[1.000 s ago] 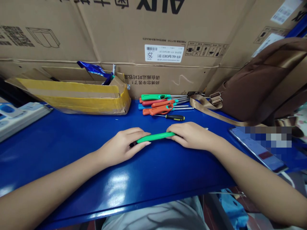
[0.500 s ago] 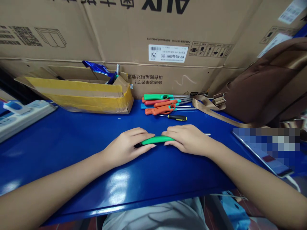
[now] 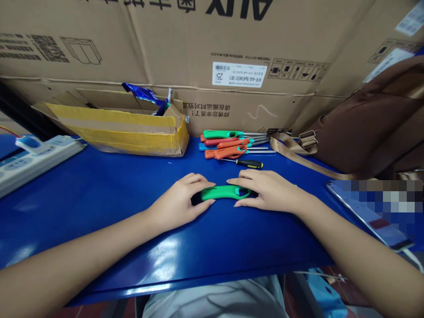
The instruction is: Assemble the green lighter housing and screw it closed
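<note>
A green long-nosed gas lighter lies sideways between my hands, low over the blue table, its flat side and trigger loop facing me. My left hand pinches the handle's butt end, thumb on the near edge and fingers on the far one. Around the trigger end curls my right hand, its fingertips and thumb on either side of the lighter. Most of the metal nozzle is hidden under that hand; only a tiny bit of its tip shows past the wrist.
Behind lie several stacked lighters and a black-yellow screwdriver. A yellow-taped carton stands back left, near a white power strip. A brown bag with its strap and a phone on a cable are at right.
The green lighter has been rolled so its flat side and trigger loop show. My right hand has shifted right and its fingers have loosened. The whole view has shifted slightly.
</note>
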Demonstrator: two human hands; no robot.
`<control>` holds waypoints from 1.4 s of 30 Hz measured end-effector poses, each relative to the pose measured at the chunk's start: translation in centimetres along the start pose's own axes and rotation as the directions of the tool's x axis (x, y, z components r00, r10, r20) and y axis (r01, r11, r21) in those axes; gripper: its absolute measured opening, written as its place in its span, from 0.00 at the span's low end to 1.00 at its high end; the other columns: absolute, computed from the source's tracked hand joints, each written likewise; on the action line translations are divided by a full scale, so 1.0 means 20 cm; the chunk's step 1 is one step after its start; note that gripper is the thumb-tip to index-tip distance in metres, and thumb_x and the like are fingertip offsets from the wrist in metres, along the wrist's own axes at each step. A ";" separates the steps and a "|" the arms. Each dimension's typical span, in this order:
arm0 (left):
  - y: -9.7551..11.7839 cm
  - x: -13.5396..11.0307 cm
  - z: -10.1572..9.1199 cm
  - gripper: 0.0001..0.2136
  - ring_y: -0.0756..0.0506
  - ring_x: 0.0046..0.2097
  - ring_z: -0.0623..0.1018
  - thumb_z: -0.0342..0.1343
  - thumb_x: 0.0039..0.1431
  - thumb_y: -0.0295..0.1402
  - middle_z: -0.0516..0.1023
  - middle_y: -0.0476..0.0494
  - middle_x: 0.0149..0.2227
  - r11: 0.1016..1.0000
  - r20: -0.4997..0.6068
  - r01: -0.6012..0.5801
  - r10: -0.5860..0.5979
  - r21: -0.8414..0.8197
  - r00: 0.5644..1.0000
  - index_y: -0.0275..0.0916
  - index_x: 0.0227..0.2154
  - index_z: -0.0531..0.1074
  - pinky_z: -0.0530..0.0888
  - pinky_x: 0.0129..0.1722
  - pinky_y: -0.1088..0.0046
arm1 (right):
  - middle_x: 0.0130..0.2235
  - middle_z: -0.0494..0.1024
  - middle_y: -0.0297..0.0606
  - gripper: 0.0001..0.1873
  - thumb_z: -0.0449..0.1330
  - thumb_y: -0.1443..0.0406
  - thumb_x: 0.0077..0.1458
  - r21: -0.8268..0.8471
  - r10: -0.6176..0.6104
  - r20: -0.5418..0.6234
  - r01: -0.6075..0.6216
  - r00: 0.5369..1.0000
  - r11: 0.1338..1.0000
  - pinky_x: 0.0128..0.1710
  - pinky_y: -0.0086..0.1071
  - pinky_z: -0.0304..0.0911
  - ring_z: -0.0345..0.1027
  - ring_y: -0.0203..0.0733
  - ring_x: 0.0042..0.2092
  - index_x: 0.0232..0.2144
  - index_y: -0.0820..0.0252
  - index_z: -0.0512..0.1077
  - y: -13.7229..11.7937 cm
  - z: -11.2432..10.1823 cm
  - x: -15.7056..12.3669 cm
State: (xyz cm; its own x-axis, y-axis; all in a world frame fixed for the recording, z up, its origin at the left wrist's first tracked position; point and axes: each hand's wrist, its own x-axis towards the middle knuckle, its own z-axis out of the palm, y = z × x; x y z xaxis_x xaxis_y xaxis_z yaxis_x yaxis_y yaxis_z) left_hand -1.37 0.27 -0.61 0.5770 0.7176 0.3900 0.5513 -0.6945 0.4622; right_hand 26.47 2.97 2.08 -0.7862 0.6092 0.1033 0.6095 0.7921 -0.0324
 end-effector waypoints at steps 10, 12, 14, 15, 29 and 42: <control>0.01 0.00 -0.02 0.16 0.41 0.48 0.79 0.56 0.66 0.33 0.79 0.38 0.47 0.999 0.018 0.023 -0.022 -0.025 1.000 0.36 0.53 0.76 0.78 0.52 0.58 | 0.48 0.73 0.49 0.19 0.57 0.56 0.65 0.057 0.296 -0.365 -0.296 0.883 0.953 0.52 0.50 0.67 0.68 0.56 0.51 0.52 0.59 0.75 0.17 0.02 0.01; 0.00 0.01 -0.03 0.16 0.41 0.47 0.79 0.56 0.66 0.33 0.78 0.38 0.47 1.000 0.022 0.014 -0.014 -0.005 1.000 0.36 0.53 0.77 0.78 0.52 0.58 | 0.46 0.73 0.49 0.17 0.58 0.58 0.63 0.071 0.352 -0.378 -0.353 0.856 0.933 0.54 0.52 0.66 0.68 0.58 0.52 0.50 0.60 0.76 0.22 0.04 0.00; -0.01 0.01 -0.04 0.16 0.40 0.48 0.79 0.55 0.66 0.33 0.78 0.38 0.47 1.000 0.037 0.000 0.000 0.018 0.999 0.36 0.53 0.77 0.78 0.52 0.59 | 0.46 0.73 0.50 0.17 0.58 0.59 0.62 0.100 0.403 -0.353 -0.394 0.844 0.913 0.54 0.54 0.66 0.68 0.58 0.52 0.49 0.61 0.76 0.26 0.06 -0.01; -0.01 0.01 -0.04 0.16 0.40 0.48 0.79 0.55 0.66 0.33 0.77 0.38 0.47 1.000 0.049 -0.004 0.003 0.027 0.999 0.36 0.53 0.77 0.78 0.52 0.59 | 0.46 0.73 0.50 0.17 0.58 0.59 0.62 0.119 0.417 -0.331 -0.401 0.846 0.908 0.55 0.54 0.66 0.68 0.59 0.52 0.49 0.62 0.76 0.28 0.07 -0.01; -0.03 0.01 -0.06 0.15 0.42 0.47 0.80 0.57 0.65 0.34 0.79 0.39 0.46 1.000 0.040 0.006 -0.007 0.012 0.999 0.38 0.52 0.78 0.78 0.51 0.61 | 0.43 0.80 0.44 0.11 0.62 0.59 0.57 0.396 0.432 -0.260 -0.313 0.864 0.863 0.47 0.45 0.67 0.72 0.50 0.45 0.40 0.59 0.76 0.30 0.06 0.00; -0.02 0.00 0.00 0.14 0.43 0.47 0.80 0.62 0.63 0.37 0.80 0.41 0.46 0.995 -0.007 0.015 -0.015 -0.100 1.000 0.39 0.49 0.78 0.78 0.50 0.63 | 0.30 0.75 0.32 0.23 0.70 0.48 0.48 0.935 0.671 -0.152 -0.115 0.725 0.337 0.29 0.32 0.71 0.70 0.36 0.30 0.36 0.58 0.73 0.09 0.01 0.13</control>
State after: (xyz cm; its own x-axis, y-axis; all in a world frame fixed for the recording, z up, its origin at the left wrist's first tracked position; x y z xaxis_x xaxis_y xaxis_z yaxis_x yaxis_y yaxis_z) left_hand -1.57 0.42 -0.80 0.5644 0.7285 0.3883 0.4968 -0.6754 0.5451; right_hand 25.43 5.98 2.15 -0.1457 0.9679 0.2048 0.2009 0.2316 -0.9518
